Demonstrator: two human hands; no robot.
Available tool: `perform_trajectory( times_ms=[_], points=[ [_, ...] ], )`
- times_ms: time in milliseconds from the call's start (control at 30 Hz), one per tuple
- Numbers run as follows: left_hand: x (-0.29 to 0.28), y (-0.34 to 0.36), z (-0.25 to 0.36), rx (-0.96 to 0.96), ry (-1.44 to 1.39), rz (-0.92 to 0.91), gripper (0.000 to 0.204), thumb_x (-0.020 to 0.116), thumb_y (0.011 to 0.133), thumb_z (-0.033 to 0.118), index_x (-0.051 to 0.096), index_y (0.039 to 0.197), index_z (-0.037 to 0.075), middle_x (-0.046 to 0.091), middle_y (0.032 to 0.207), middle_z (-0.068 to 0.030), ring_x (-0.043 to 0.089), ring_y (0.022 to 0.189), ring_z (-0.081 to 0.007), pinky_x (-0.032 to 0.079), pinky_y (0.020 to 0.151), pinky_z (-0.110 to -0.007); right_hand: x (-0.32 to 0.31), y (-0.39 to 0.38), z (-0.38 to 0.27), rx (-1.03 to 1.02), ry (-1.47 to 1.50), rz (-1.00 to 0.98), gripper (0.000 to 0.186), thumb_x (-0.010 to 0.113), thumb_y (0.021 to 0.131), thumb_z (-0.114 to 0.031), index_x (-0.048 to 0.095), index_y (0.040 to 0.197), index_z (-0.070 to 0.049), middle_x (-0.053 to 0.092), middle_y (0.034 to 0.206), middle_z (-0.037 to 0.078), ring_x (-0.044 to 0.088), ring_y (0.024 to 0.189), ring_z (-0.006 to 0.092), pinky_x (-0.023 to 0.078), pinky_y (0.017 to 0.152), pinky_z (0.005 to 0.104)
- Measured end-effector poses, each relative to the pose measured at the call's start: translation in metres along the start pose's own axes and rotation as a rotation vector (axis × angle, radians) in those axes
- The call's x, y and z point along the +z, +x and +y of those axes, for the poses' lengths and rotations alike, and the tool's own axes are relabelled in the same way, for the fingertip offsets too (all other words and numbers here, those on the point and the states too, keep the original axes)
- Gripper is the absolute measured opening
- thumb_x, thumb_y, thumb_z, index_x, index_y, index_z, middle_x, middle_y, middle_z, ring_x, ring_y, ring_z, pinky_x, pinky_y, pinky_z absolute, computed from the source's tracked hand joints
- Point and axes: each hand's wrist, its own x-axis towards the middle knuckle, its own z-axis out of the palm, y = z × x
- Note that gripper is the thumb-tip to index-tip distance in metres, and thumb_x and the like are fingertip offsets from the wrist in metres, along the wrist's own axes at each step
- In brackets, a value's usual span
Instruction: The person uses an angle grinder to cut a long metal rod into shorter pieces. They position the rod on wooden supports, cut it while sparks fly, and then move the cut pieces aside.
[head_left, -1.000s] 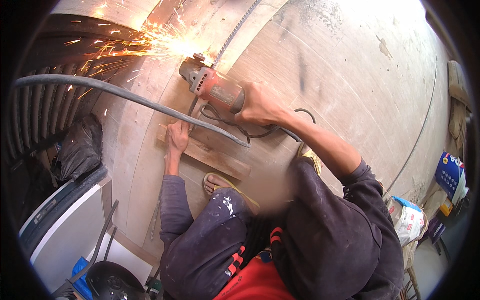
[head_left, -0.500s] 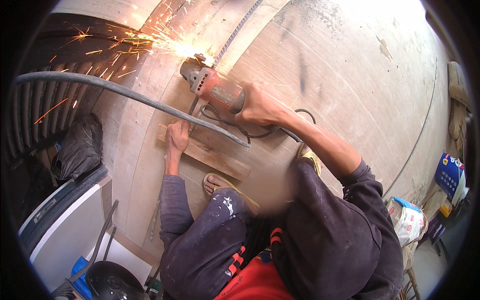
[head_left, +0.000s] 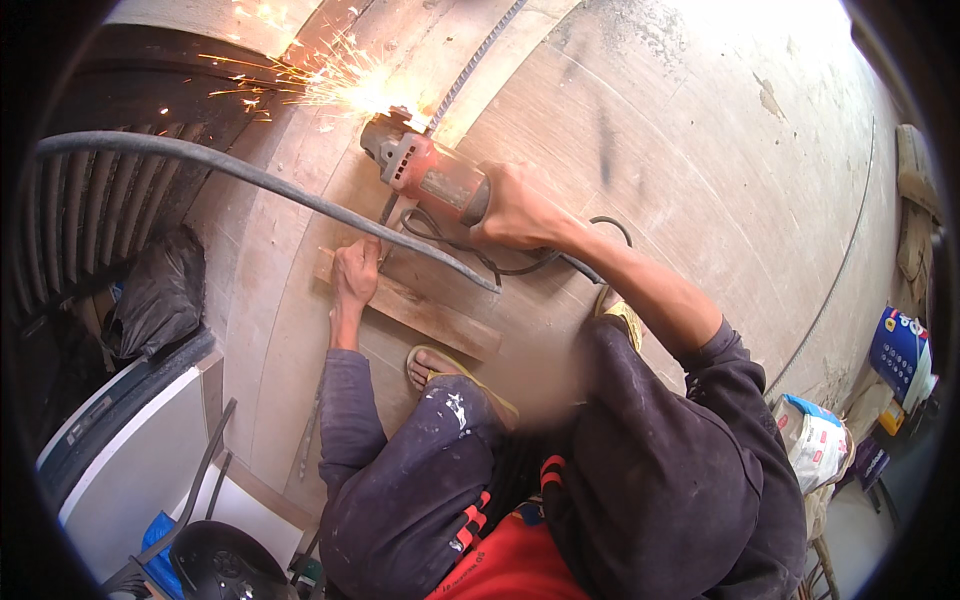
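My right hand (head_left: 522,210) is closed round the rear body of a red and grey angle grinder (head_left: 430,175). Bright sparks (head_left: 350,85) spray up and left from its head, where it meets a ribbed steel bar (head_left: 478,62). Glare hides the exact contact point. My left hand (head_left: 355,272) is closed on the near part of this bar, beside a wooden block (head_left: 430,318) on the floor. A black cord (head_left: 520,270) loops on the floor below the grinder.
A thick grey cable-like length (head_left: 250,182) arches across the left, passing close to my left hand. Slatted dark panels (head_left: 110,210) and a black plastic bag (head_left: 160,295) lie left. My sandalled foot (head_left: 435,368) is near the block. Bags (head_left: 812,440) stand at right.
The spark spray has changed shape, with fewer streaks reaching down the left side. Both hands and the grinder look nearly still.
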Motion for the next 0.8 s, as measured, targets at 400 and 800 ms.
perform_trajectory(
  times_ms=[400,800],
  points=[
    [-0.003,0.001,-0.003,-0.03,-0.012,-0.055,0.042,0.041,0.097,0.031,0.057,0.078,-0.002,0.053,0.065,-0.0215,0.054,0.061,-0.0356,0.038,0.057,-0.043,-0.002,0.0,-0.003,0.021,-0.001,-0.028,0.052,0.074,0.058,-0.026,0.064,0.096,0.008,0.066,0.081,0.029,0.068,0.079,0.0394,0.053,0.075,0.0445],
    [-0.002,0.002,0.005,-0.016,-0.03,-0.002,0.059,0.037,0.101,0.046,0.058,0.073,-0.002,0.052,0.061,-0.0224,0.051,0.054,-0.0376,0.037,0.053,-0.044,0.001,0.001,0.0,-0.011,0.043,0.002,0.049,0.073,0.062,-0.031,0.065,0.091,0.008,0.066,0.076,0.028,0.067,0.072,0.0397,0.054,0.069,0.0438]
  ],
)
